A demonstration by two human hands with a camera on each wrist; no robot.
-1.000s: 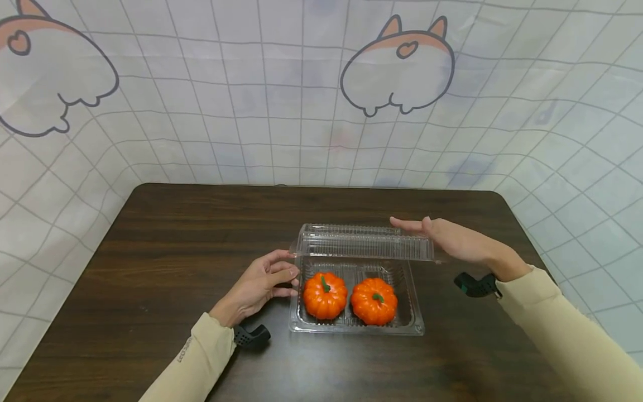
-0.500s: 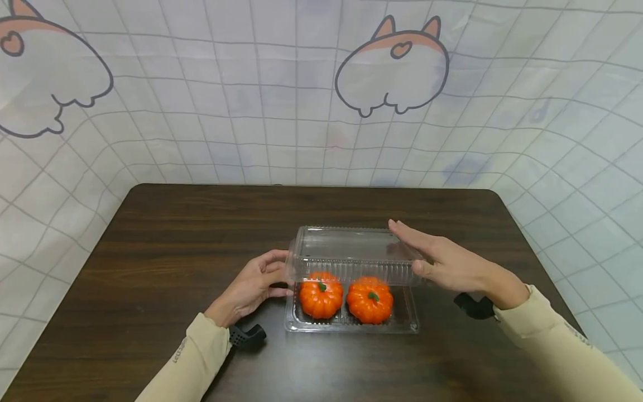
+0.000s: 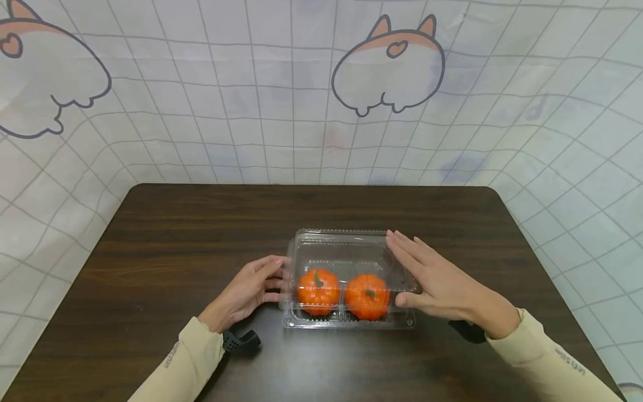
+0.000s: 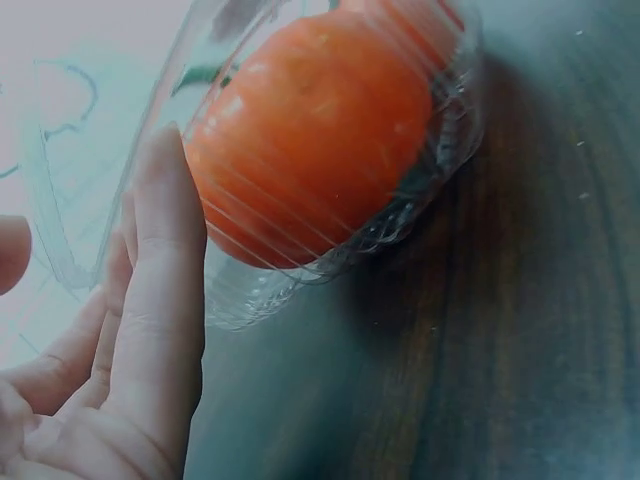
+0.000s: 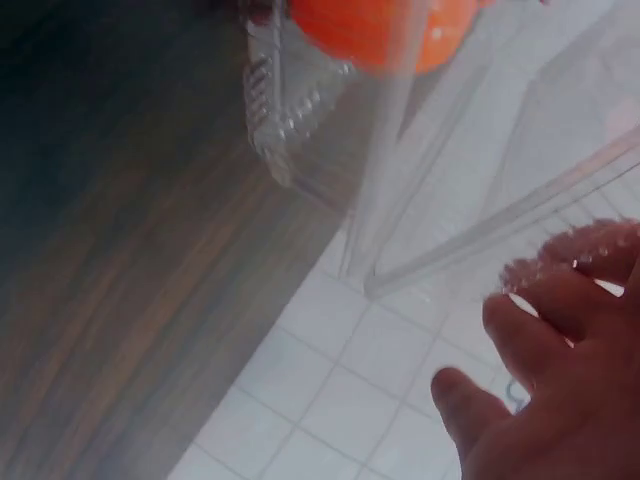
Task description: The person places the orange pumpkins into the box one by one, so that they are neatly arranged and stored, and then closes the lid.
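A clear plastic clamshell box (image 3: 346, 324) stands on the dark table with two small orange pumpkins inside, the left pumpkin (image 3: 318, 293) and the right pumpkin (image 3: 367, 297). Its hinged lid (image 3: 334, 252) leans forward over both, with a gap to the base in the right wrist view. My right hand (image 3: 439, 282) lies with straight fingers against the lid's right side. At the box's left side, my left hand (image 3: 246, 290) touches the plastic with extended fingers. The left wrist view shows those fingers (image 4: 165, 270) beside a pumpkin seen through the ribbed wall.
The dark wood-grain table (image 3: 191, 223) has rounded far corners. A white grid-patterned curtain (image 3: 221, 100) with cartoon animal prints hangs behind and along both sides. Dark bands sit at both wrists.
The lid has swung forward and down from nearly upright until it covers the pumpkins. My right hand has moved down and toward me with it; my left hand stays at the box's left side.
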